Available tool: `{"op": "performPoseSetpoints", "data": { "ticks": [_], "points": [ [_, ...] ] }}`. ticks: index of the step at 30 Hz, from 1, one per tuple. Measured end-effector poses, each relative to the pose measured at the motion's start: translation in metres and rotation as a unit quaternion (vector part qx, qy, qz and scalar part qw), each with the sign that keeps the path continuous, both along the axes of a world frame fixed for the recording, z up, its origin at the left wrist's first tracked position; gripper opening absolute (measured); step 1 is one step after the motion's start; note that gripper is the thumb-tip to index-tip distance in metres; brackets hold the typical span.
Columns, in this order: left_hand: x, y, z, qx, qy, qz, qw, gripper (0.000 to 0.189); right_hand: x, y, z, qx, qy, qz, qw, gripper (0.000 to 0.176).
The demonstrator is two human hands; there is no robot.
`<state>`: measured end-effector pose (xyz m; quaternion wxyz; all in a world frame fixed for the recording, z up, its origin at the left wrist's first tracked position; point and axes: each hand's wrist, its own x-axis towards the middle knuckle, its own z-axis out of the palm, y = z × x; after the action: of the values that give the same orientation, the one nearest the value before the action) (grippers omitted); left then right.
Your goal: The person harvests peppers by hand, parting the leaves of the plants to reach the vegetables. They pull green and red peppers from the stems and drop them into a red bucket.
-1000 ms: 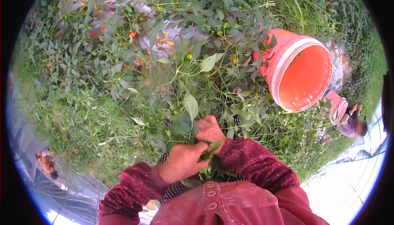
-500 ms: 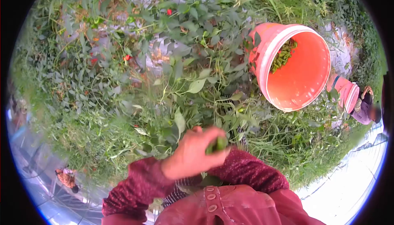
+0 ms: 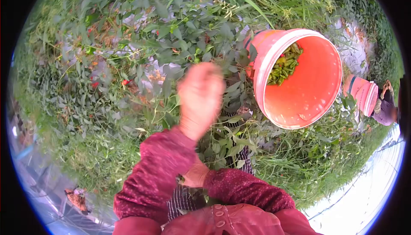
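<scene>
1. The left hand (image 3: 201, 98) is raised over the plants (image 3: 122, 115), to the left of the bucket (image 3: 310, 80) and apart from its rim. It is blurred; the fingers look bent inward rather than spread, and I cannot tell whether they have hold of anything.

2. The right hand (image 3: 195, 176) is low, near the person's body, partly hidden behind the left sleeve (image 3: 165, 162). How far it is open, and what it holds, I cannot tell. A small greenish bit shows beside it, too little to name.

3. The green peppers (image 3: 283, 67) lie in a heap inside the bucket, seen by the upper left edge of its rim. They are to the right of the left hand and well above and to the right of the right hand; neither hand touches them.

4. The bucket is red with a pale rim, and its mouth faces right and toward the person. Leaves touch its outer wall on the left.

5. Beyond its lower right edge is a second bucket (image 3: 361, 94), with another person (image 3: 386, 110) just beside it.

6. A few red spots (image 3: 125, 82) show among the leaves to the left.
</scene>
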<state>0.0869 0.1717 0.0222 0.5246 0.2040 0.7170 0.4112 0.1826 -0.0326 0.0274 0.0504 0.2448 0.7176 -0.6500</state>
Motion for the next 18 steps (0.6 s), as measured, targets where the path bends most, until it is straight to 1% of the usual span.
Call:
{"op": "performPoseSetpoints", "data": {
  "ticks": [1,3,4,5,6,7,8,9,10,12,14,15,16,17,18],
  "points": [
    [-0.016,-0.015,-0.041,-0.064,0.091,0.001,0.994,0.022,-0.001,0.002,0.001,0.001,-0.002,-0.004,1.000,0.041],
    [-0.023,-0.039,-0.103,-0.193,0.050,0.010,0.980,0.040,-0.002,0.008,0.005,0.002,0.004,0.051,0.999,0.057],
    [-0.018,-0.043,-0.128,-0.239,0.084,-0.030,0.967,0.051,-0.004,0.001,0.003,-0.050,-0.001,0.054,0.997,0.071],
    [-0.014,-0.045,-0.150,-0.284,0.117,-0.070,0.949,0.062,-0.003,0.001,0.003,-0.048,-0.004,0.054,0.997,0.071],
    [-0.014,-0.046,-0.168,-0.273,-0.030,-0.045,0.961,0.083,-0.003,0.004,0.005,-0.051,0.003,0.058,0.997,0.075],
    [-0.008,-0.043,-0.166,-0.271,-0.034,-0.044,0.961,0.083,-0.001,0.004,0.005,-0.055,0.010,0.062,0.996,0.079],
    [0.000,-0.035,-0.156,-0.288,-0.105,-0.024,0.951,0.082,0.001,-0.001,0.001,-0.073,0.021,0.057,0.995,0.085],
    [0.004,-0.031,-0.145,-0.305,-0.174,-0.001,0.936,0.080,0.005,-0.006,0.000,-0.076,0.019,0.060,0.995,0.085],
    [-0.003,-0.030,-0.141,-0.320,-0.219,-0.079,0.919,0.081,0.007,-0.004,0.000,-0.089,0.017,0.070,0.993,0.086],
    [-0.001,-0.043,-0.134,-0.265,-0.204,-0.116,0.935,0.078,0.008,-0.002,0.000,-0.100,0.013,0.075,0.992,0.087],
    [-0.009,-0.055,-0.111,-0.194,-0.204,-0.153,0.947,0.078,0.007,-0.002,0.000,-0.088,0.030,0.034,0.995,0.087],
    [-0.012,-0.063,-0.101,-0.160,-0.205,-0.161,0.952,0.078,0.007,0.000,0.001,-0.086,0.032,0.034,0.995,0.087],
    [-0.018,-0.065,-0.085,-0.188,-0.213,-0.181,0.942,0.078,0.008,0.006,0.004,-0.093,0.024,0.039,0.995,0.087],
    [-0.020,-0.074,-0.074,-0.165,-0.176,-0.178,0.954,0.074,0.006,0.021,0.009,-0.100,0.016,0.046,0.994,0.086],
    [-0.025,-0.081,-0.067,-0.168,-0.206,-0.183,0.947,0.071,0.007,0.037,0.018,-0.105,0.003,0.051,0.993,0.080]
  ]
}}
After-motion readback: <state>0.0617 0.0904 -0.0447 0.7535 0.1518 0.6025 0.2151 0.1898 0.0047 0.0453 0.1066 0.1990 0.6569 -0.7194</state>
